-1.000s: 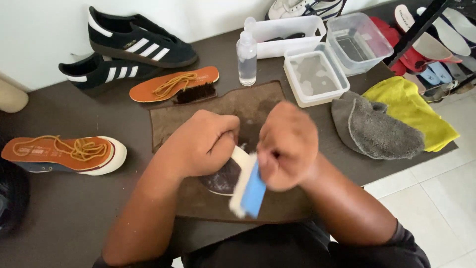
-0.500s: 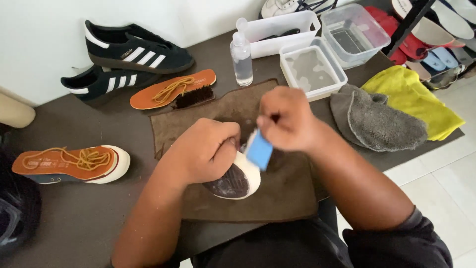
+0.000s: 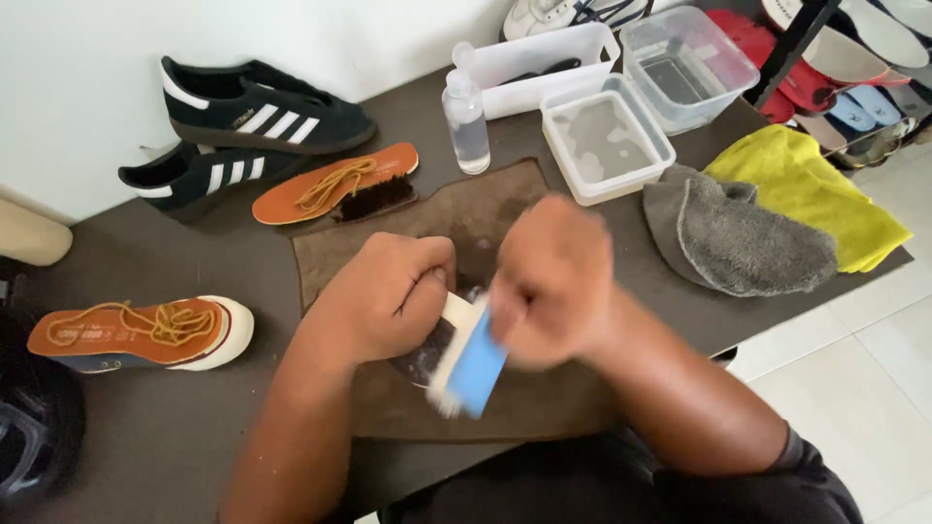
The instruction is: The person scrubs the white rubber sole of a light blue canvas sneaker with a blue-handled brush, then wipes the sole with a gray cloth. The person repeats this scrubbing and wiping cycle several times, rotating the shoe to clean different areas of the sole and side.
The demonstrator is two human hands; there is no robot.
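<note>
Head view: a blue-backed brush (image 3: 471, 364) is clenched in the right hand (image 3: 553, 281), fingers curled tight round it, blurred. Its bristle edge is laid against the sole of a shoe (image 3: 432, 340), which is gripped in the closed left hand (image 3: 388, 291) and held over a brown mat (image 3: 485, 209) on the dark table (image 3: 146, 427). Beyond the mat are seen a clear bottle (image 3: 464, 114), a water tub (image 3: 605, 136) and a grey towel (image 3: 743, 243). Another shoe (image 3: 136, 333) lies at left.
</note>
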